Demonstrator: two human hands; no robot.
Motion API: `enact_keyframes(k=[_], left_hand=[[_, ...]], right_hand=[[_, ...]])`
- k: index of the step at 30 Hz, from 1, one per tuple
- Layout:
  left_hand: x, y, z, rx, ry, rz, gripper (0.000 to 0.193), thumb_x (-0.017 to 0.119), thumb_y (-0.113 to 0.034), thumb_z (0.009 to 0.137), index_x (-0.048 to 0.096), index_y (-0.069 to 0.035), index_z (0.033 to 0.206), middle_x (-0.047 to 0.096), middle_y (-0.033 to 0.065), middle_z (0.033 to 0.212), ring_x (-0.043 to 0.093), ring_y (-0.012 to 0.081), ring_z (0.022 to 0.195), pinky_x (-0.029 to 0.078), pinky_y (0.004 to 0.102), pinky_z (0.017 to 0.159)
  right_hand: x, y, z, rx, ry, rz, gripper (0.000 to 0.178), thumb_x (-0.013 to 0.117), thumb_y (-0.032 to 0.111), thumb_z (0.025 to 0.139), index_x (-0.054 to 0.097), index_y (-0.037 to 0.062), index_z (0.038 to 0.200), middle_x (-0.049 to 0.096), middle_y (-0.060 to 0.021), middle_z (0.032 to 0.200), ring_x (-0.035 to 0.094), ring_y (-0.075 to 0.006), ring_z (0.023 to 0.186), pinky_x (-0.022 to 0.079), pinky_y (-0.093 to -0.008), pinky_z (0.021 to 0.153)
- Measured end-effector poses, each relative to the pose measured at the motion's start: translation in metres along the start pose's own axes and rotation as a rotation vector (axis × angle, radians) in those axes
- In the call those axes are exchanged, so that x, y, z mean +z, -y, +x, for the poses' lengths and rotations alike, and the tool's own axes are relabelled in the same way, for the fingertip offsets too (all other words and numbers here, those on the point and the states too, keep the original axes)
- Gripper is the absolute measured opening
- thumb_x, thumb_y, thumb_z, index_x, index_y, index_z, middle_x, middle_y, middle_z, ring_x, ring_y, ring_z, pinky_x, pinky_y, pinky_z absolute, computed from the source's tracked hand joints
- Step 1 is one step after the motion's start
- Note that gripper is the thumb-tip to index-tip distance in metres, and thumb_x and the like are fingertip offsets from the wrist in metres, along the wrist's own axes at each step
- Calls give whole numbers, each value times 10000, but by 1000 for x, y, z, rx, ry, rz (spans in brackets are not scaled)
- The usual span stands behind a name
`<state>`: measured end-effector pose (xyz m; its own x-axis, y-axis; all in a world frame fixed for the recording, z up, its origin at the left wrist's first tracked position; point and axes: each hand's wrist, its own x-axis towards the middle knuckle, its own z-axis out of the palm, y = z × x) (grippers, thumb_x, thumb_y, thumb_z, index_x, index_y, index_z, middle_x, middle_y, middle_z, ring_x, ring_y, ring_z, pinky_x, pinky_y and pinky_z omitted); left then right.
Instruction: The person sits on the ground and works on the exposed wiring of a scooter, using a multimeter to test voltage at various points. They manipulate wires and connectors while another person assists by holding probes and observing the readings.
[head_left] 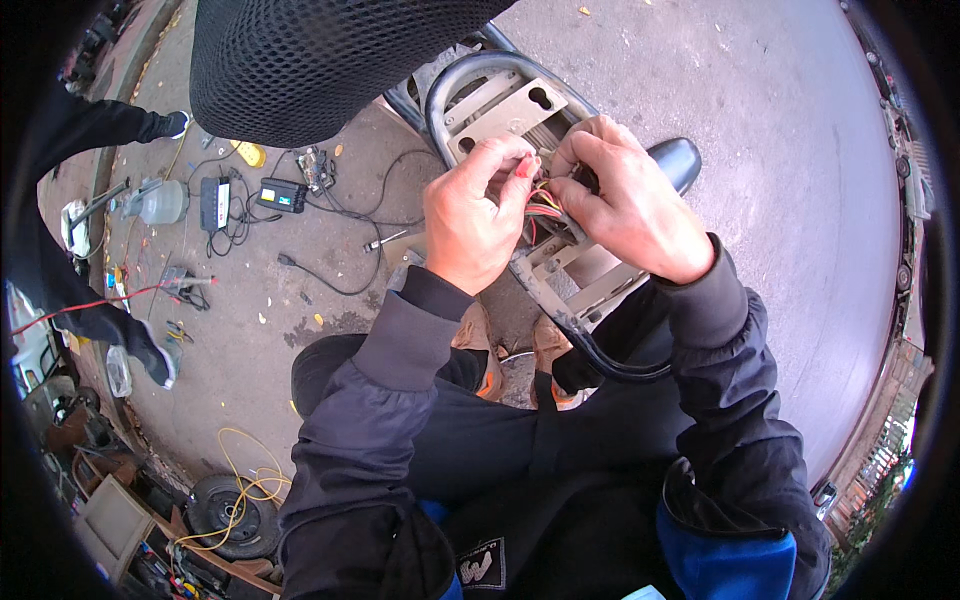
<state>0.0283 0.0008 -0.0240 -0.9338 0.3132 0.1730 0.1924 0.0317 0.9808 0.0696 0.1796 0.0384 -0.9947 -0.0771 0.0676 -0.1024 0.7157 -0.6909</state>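
Note:
My left hand (470,215) and my right hand (625,205) meet over a bundle of coloured wires (543,203) at the back of a scooter. The left fingers pinch a small red piece (526,166) at the end of the wires. The right fingers grip the wires from the other side. Under the hands lies a grey metal rear rack (500,105) with slotted plates. A black mesh-covered seat (300,65) fills the upper left. A dark mudguard (680,160) shows just beyond my right hand.
On the concrete at left lie black boxes (282,194) with cables, a yellow tool (250,153), a clear jug (160,203) and small hand tools. Another person in dark clothes (70,290) stands at the far left. A tyre (225,510) and yellow cable (250,480) lie lower left.

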Motion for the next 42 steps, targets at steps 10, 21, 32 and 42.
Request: enact_keyframes(k=[10, 21, 32, 42], left_hand=[[-8, 0, 10, -65, 110, -29, 74, 710, -29, 985, 638, -15, 988, 736, 55, 839, 723, 111, 763, 566, 278, 692], [-5, 9, 4, -107, -49, -281, 66, 630, 1, 1039, 565, -9, 1044, 738, 104, 985, 726, 137, 881, 597, 286, 806], [-4, 8, -2, -50, -68, -373, 148, 633, 29, 1033, 512, -20, 1102, 714, 142, 1095, 716, 168, 993, 591, 310, 906], [-24, -3, 6, -181, 125, -347, 220, 567, -55, 1035, 623, 12, 1237, 694, 113, 1164, 658, 159, 1090, 514, 317, 998]], right_hand=[[8, -3, 6, -135, -43, -28, 98, 670, 55, 777, 644, -16, 840, 636, -226, 992, 597, -424, 967, 484, -478, 903], [3, 12, -15, 109, -171, 232, 336, 720, 24, 830, 645, -18, 1155, 693, -205, 1051, 668, -395, 990, 535, -444, 896], [2, -4, -13, 253, -9, 373, 344, 694, -14, 926, 631, -67, 1260, 745, -106, 1049, 673, -139, 974, 541, -288, 875], [6, -5, -9, -79, -118, -48, 179, 675, 112, 882, 733, -23, 985, 662, -230, 850, 625, -428, 863, 477, -475, 866]])
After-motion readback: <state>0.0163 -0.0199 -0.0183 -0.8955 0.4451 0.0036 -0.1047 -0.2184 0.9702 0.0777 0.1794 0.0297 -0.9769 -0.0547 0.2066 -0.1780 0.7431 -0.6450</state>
